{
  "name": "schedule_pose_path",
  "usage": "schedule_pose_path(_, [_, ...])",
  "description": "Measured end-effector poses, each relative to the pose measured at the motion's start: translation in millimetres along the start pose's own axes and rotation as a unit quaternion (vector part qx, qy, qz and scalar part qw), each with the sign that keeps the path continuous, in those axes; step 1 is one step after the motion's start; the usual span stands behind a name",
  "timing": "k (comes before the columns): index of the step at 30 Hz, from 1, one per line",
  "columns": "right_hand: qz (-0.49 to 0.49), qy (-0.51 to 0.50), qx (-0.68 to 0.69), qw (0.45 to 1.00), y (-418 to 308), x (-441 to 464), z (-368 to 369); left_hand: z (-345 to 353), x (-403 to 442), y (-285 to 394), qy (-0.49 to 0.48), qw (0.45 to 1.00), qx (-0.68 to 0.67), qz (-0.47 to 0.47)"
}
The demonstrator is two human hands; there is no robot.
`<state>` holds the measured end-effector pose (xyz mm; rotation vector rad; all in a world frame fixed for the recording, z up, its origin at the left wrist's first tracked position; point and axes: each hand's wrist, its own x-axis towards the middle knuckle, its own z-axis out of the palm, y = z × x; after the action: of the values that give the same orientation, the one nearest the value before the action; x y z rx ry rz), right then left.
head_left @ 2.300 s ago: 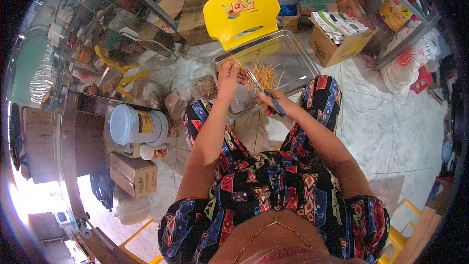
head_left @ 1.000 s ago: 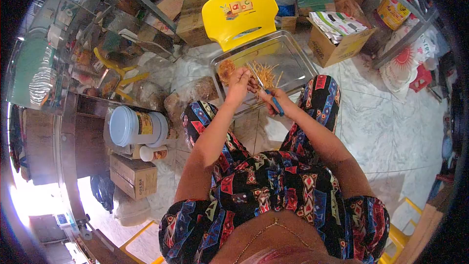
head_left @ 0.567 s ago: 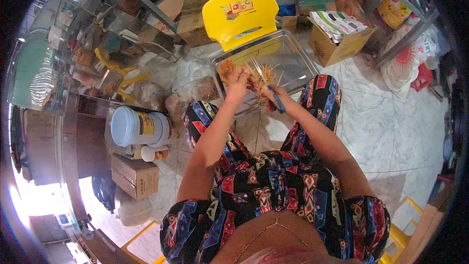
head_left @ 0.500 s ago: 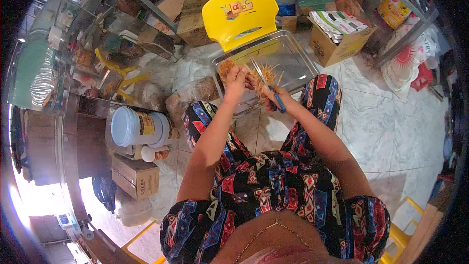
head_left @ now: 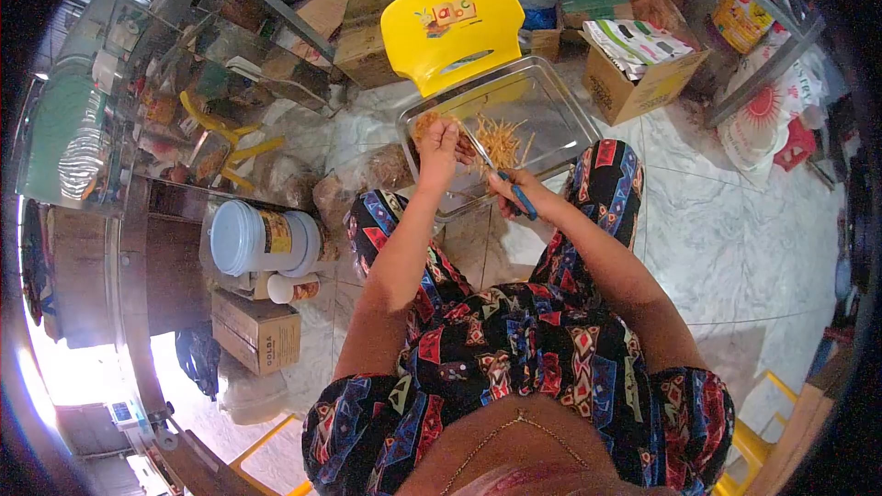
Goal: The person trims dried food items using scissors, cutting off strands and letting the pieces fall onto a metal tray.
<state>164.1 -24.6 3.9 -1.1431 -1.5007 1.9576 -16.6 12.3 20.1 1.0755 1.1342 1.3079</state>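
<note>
My left hand (head_left: 439, 154) is closed around an orange-brown, rough-looking dried piece (head_left: 426, 124), held over the left end of a clear rectangular tray (head_left: 565, 96). I cannot tell exactly what kind of food it is. In my right hand (head_left: 522, 195) is a pair of scissors (head_left: 525, 201) with blue handles. Their metal blades point up and left, close to my left fingers and the piece. Thin, straw-coloured strips (head_left: 499, 140) lie in a loose heap in the tray, just beyond the scissors.
Behind the tray rises a yellow chair back (head_left: 452, 28). An open cardboard box (head_left: 634, 83) with packets stands to its right. On the left are a light-blue bucket (head_left: 241, 239), a small white-lidded jar (head_left: 292, 288) and a closed carton (head_left: 257, 331). Metal shelf legs (head_left: 772, 69) frame the back.
The scissors and my right hand have shifted slightly down, and the blades now angle more to the left. My left hand has turned a little, uncovering more of the strip heap.
</note>
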Motion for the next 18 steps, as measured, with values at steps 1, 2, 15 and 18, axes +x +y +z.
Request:
schedule_pose_path(1, [0.000, 0.000, 0.000, 1.000, 0, 0, 0, 1, 0, -1, -0.007, 1.000, 0.011, 0.004])
schedule_pose_path(2, [-0.005, 0.002, 0.007, 1.000, 0, 1, 0, 1, -1, -1, -0.014, 1.000, 0.022, 0.008])
schedule_pose_path(15, [0.004, 0.042, 0.024, 0.999, -13, -10, 1, 6, -5, -4, -0.028, 0.999, 0.012, -0.015])
schedule_pose_path(18, [0.002, 0.042, 0.011, 0.999, -15, -12, 1, 7, -5, -3, -0.028, 0.999, 0.000, -0.016])
